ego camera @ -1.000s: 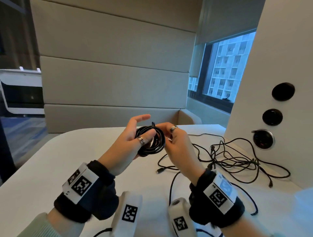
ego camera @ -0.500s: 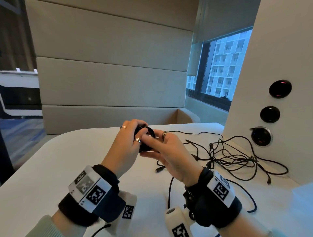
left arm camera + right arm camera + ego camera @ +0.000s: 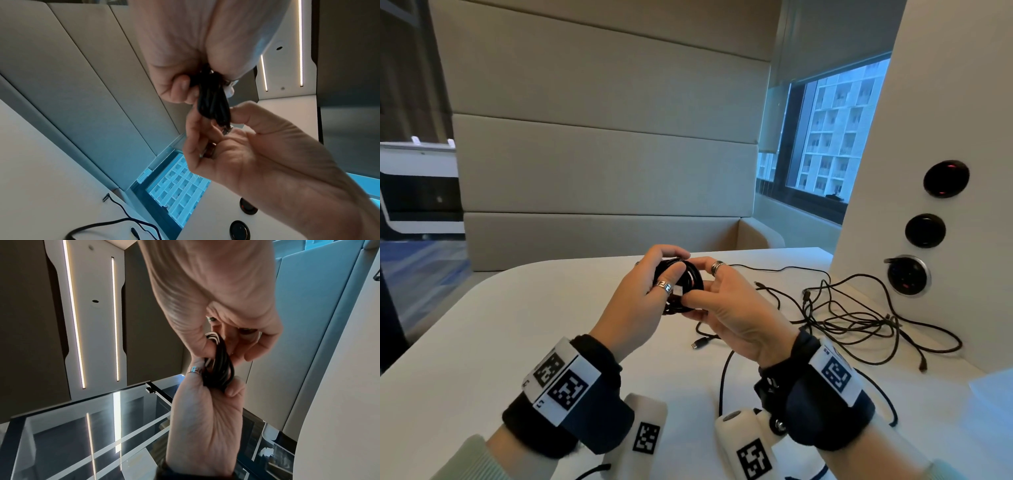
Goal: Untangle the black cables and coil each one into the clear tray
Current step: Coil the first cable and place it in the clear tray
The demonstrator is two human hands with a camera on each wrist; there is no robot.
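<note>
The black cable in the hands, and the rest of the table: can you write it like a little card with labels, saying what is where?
held thing: coiled black cable, lifted above the table
left hand: grips the coil, thumb across its front
right hand: pinches the coil's right side
still to sort: tangled black cables, loose on the white table, right of the hands
loose plug: lies on the table below the hands
clear tray: cannot be made out
wall panel: three round sockets, on the right

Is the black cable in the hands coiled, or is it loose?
Coiled. The cable forms a tight round bundle of several loops, held above the table by the left hand and right hand.
</note>
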